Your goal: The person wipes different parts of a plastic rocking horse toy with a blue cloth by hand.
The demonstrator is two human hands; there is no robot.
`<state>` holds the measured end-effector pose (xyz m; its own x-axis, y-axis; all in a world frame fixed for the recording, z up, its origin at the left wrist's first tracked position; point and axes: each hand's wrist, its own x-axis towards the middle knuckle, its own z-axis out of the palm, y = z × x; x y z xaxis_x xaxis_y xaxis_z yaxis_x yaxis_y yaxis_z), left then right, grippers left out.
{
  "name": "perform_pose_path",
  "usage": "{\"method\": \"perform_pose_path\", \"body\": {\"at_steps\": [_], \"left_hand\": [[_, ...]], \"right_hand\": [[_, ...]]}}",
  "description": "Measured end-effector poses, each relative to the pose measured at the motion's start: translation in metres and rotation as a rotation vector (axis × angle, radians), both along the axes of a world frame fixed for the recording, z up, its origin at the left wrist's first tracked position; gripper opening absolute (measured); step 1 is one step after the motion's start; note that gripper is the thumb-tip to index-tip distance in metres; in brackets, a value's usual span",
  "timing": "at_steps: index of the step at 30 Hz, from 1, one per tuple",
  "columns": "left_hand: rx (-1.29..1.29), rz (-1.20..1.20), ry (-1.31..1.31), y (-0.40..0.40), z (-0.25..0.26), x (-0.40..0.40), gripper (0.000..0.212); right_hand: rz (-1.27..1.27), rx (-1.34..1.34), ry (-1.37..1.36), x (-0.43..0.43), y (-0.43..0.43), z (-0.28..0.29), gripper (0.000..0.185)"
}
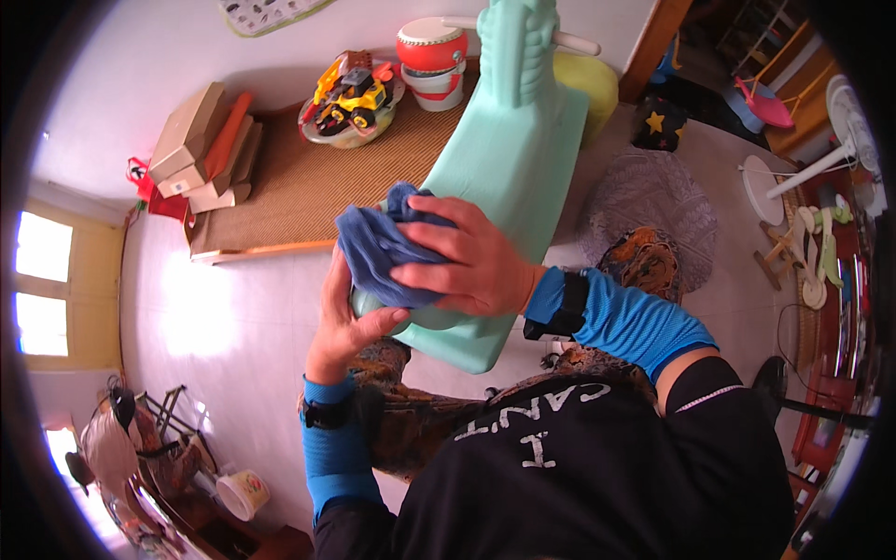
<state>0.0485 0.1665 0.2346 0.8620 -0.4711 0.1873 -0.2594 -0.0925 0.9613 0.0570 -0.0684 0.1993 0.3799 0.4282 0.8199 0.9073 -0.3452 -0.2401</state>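
A mint-green plastic rocking horse (490, 189) stands tilted across the middle of the view, its head and white handlebar at the top. A crumpled blue cloth (381, 255) lies over a rounded green part at the end nearest me. My right hand (469, 259) presses on the cloth from the right, fingers spread over its folds. From the left, my left hand (343, 322) grips the same rounded part, with the thumb on its near side. The left fingers are partly hidden behind the cloth.
Left of the horse is a low bed with a woven mat (308, 189), bearing cardboard boxes (189, 140), a basin of toy vehicles (353, 101) and a red drum (430, 45). A grey round rug (651, 189) and a white fan (763, 189) are to the right. A white bucket (243, 493) stands lower left.
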Motion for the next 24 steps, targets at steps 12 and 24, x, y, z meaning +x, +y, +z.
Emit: {"method": "perform_pose_path", "body": {"at_steps": [12, 24], "left_hand": [[0.014, 0.098, -0.054, 0.028, 0.003, 0.054, 0.051], [-0.058, 0.125, -0.033, 0.029, -0.009, 0.067, 0.054]], "right_hand": [[-0.377, -0.155, 0.418, 0.011, -0.098, -0.152, 0.04], [-0.69, 0.238, 0.311, 0.125, -0.116, -0.129, 0.038]]}}
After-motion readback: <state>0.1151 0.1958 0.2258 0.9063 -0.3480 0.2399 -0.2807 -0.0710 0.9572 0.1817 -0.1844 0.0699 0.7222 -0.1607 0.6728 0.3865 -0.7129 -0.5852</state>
